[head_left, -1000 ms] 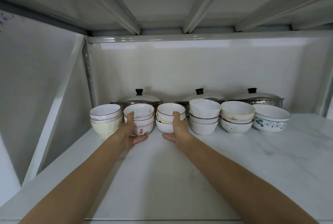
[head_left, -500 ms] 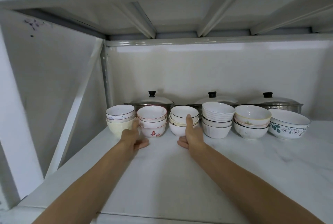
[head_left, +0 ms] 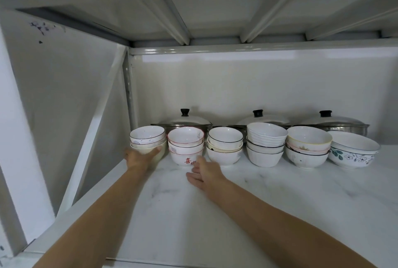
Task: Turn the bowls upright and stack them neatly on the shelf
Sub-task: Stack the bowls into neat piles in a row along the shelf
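Along the back of the white marbled shelf (head_left: 247, 209), six stacks of upright bowls stand in a row, left to right. At the 9 o'clock end is the cream-bottomed stack (head_left: 148, 141); just beside it at its 3 o'clock is the red-rimmed stack (head_left: 186, 146), whose bottom bowl carries red characters. Next come the black-rimmed stack (head_left: 224, 145), the ribbed white stack (head_left: 266, 143), the yellow-rimmed stack (head_left: 308, 149) and, at the far 3 o'clock end, the wide floral bowls (head_left: 354, 151). Neighbouring stacks sit close together; whether they touch cannot be told.

The left hand (head_left: 140, 157) lies against the front of the cream-bottomed stack, its thumb stretched up across the lowest bowl; the other fingers go round the stack's left side out of sight, so a firm grip cannot be confirmed. The right hand (head_left: 203, 174) is open, fingers straight and together, with the thumb tip up against the lower right of the red-rimmed stack's bottom bowl and the palm edge low over the shelf, between that stack and the black-rimmed one. Both bare forearms reach in from 6 o'clock.

Behind the bowls, at 12 o'clock, three steel pots with black-knobbed lids (head_left: 184, 119) stand against the pale back wall. A white diagonal brace (head_left: 94, 138) crosses the left side panel.
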Motion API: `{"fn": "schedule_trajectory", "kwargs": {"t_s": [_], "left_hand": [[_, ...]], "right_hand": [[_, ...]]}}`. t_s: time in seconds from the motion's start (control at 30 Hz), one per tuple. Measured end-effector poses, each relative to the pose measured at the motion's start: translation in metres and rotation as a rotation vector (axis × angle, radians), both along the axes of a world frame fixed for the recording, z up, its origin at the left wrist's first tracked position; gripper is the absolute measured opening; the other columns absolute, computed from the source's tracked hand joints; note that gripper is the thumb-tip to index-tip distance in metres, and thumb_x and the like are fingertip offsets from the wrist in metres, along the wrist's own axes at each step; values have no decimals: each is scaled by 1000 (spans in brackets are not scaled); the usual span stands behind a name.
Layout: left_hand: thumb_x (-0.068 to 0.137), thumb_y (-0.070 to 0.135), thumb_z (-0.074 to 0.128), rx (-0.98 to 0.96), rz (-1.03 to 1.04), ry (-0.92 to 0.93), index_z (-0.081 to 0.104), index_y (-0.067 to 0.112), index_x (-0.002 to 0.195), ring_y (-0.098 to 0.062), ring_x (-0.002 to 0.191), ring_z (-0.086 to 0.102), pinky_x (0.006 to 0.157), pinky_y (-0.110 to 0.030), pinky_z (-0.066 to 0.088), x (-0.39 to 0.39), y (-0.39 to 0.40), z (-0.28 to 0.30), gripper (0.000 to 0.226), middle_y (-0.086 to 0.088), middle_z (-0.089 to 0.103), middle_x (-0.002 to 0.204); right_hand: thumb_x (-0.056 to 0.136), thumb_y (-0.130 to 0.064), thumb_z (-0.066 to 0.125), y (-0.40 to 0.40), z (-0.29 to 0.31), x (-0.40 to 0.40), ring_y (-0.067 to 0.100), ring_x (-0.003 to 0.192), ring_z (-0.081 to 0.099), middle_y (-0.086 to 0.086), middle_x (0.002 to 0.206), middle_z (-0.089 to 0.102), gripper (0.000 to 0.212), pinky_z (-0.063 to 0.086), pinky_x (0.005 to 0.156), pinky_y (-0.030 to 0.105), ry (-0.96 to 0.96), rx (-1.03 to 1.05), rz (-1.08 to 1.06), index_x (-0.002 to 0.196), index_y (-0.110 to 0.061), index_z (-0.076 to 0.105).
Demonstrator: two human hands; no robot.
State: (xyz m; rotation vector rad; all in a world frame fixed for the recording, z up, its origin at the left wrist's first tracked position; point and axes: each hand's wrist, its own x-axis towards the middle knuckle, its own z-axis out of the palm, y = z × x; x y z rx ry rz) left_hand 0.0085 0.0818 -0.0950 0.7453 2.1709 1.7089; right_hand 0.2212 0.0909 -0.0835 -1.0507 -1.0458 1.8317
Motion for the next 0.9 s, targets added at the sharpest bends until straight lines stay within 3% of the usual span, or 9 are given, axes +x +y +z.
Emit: {"fn": "schedule_trajectory", "kwargs": {"t_s": [0.1, 0.17, 0.2, 0.27, 0.37, 0.47, 0.53, 0.63, 0.9], "left_hand": [[18, 79, 76, 52, -32, 28, 43, 10, 134, -22, 120, 55, 103, -42, 45, -29, 19, -19, 139, -4, 54, 133], [20, 74, 82, 95, -51, 21, 49, 15, 129, -19, 112, 60, 99, -43, 49, -27, 13, -16, 128, 1, 61, 125], [22, 72, 84, 116, -61, 16, 53, 17, 125, -19, 107, 64, 96, -43, 52, -33, 15, -20, 121, 2, 65, 120], [26, 65, 89, 183, -74, 21, 58, 20, 117, -18, 99, 68, 90, -44, 55, -27, 7, -16, 107, 1, 70, 110], [47, 37, 95, 222, -94, 42, 60, 12, 116, -20, 96, 68, 91, -40, 55, -13, -6, -7, 81, -1, 70, 108], [49, 36, 94, 239, -87, 83, 57, 11, 120, -20, 100, 66, 91, -36, 52, -11, -10, -8, 84, -2, 67, 113], [43, 48, 92, 218, -77, 121, 57, 14, 120, -18, 100, 66, 90, -33, 52, -12, -13, -9, 92, 0, 66, 114], [49, 41, 91, 221, -85, 149, 59, 12, 118, -16, 95, 65, 84, -28, 51, -11, -18, -9, 81, 0, 66, 111], [40, 63, 83, 202, -127, 166, 60, 15, 117, -18, 100, 67, 91, -37, 54, -14, -26, -9, 94, -2, 69, 111]], "right_hand": [[95, -5, 48, -8, -6, -34, 39, 116, 60, 16, 97, 59, 19, 51, 94, 33, -13, 24, 136, 106, 5, 60], [93, -3, 44, -13, -8, -59, 28, 87, 65, 4, 78, 48, 20, 52, 90, 28, -87, 138, 216, 80, -13, 55], [93, -5, 43, -15, -9, -72, 19, 75, 57, 1, 76, 45, 22, 50, 83, 26, -143, 211, 244, 78, -18, 52], [91, -13, 41, -15, -11, -93, 14, 77, 50, 0, 85, 48, 17, 46, 79, 28, -264, 321, 233, 93, -21, 55], [93, -19, 42, -4, -13, -113, 15, 95, 47, 1, 106, 52, 35, 42, 83, 27, -363, 439, 149, 126, -15, 52], [97, -17, 42, -5, -5, -116, 15, 105, 46, 4, 124, 53, 46, 38, 93, 25, -396, 495, 145, 143, -13, 40], [100, -22, 39, -11, 2, -115, 19, 114, 49, 7, 136, 50, 47, 38, 101, 28, -384, 509, 155, 146, -14, 35], [103, -27, 36, -17, 5, -111, 21, 129, 44, 4, 142, 45, 45, 35, 107, 30, -333, 487, 145, 146, -17, 33], [99, -33, 40, -19, -4, -118, 22, 122, 53, 6, 137, 53, 47, 44, 105, 37, -323, 448, 115, 143, -15, 41]]}}
